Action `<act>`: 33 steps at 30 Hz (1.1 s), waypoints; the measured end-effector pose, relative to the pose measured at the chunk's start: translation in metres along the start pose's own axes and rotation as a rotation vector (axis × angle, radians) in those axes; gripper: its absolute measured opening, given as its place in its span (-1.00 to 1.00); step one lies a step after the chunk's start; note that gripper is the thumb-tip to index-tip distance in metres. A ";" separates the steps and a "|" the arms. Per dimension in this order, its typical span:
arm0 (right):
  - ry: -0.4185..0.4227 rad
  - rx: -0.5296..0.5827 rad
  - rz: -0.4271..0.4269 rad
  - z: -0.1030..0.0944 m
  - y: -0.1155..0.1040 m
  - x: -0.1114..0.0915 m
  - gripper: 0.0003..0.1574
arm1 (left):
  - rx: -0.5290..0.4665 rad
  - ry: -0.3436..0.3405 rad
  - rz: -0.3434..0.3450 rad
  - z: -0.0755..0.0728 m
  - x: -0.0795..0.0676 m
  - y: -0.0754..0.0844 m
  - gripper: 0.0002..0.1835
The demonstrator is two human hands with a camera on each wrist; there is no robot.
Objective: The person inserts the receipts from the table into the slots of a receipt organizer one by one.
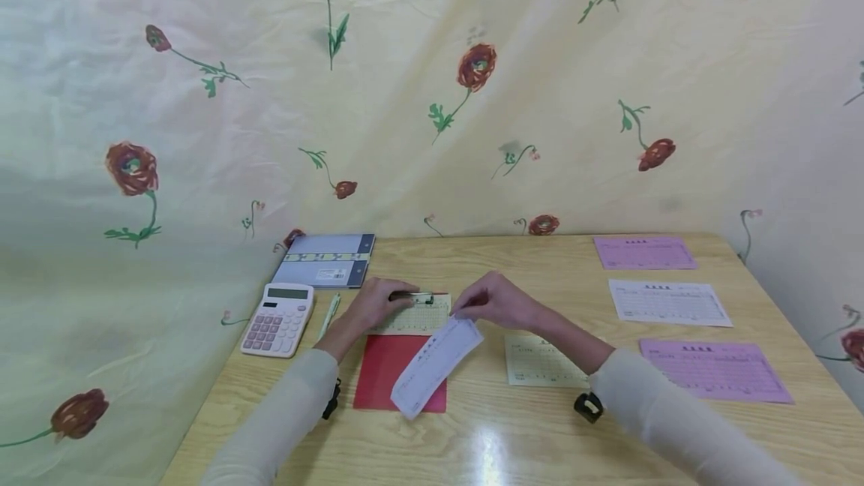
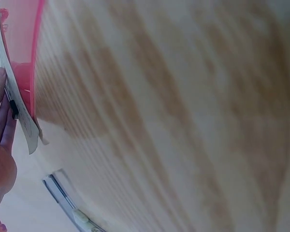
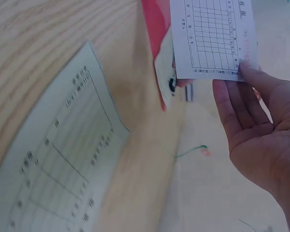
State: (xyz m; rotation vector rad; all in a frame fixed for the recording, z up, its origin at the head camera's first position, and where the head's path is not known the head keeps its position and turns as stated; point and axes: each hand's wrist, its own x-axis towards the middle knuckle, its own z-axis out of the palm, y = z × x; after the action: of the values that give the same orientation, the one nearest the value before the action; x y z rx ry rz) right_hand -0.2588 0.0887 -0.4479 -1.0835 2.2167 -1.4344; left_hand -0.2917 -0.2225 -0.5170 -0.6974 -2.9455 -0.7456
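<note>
At the top of a red clipboard (image 1: 398, 373), my left hand (image 1: 378, 301) has its fingers on the metal clip (image 2: 8, 92). A pale yellow printed slip (image 1: 429, 317) lies on the board below the clip. My right hand (image 1: 495, 300) pinches one end of a white printed slip (image 1: 437, 366) between thumb and fingers. This slip hangs at a slant over the red board in the head view. In the right wrist view, the printed grid of the white slip (image 3: 212, 38) shows, with the thumb on its corner.
Under my right forearm lies a pale green slip (image 1: 540, 361). Two pink slips (image 1: 644, 253) and another white slip (image 1: 668, 302) form a column at the right. To the left are a calculator (image 1: 277, 320), a pen (image 1: 329, 315) and a blue-grey notebook (image 1: 324, 261). A flowered cloth hangs behind.
</note>
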 end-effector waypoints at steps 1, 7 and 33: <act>0.004 0.006 0.019 0.003 0.003 0.002 -0.86 | 0.000 -0.002 -0.006 0.000 0.000 0.000 -0.67; 0.040 -0.056 0.164 0.019 0.022 0.015 -0.87 | -0.005 -0.009 -0.026 0.001 0.000 0.001 -0.67; 0.288 -0.182 0.400 0.053 0.049 0.052 -0.90 | 0.023 -0.014 0.027 -0.002 0.000 0.000 -0.67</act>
State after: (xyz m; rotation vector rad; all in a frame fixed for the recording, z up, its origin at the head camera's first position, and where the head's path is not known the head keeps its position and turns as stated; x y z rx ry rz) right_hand -0.2842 0.0274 -0.5071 -0.4537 2.6161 -1.2950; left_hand -0.2919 -0.2233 -0.5150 -0.7429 -2.9459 -0.7069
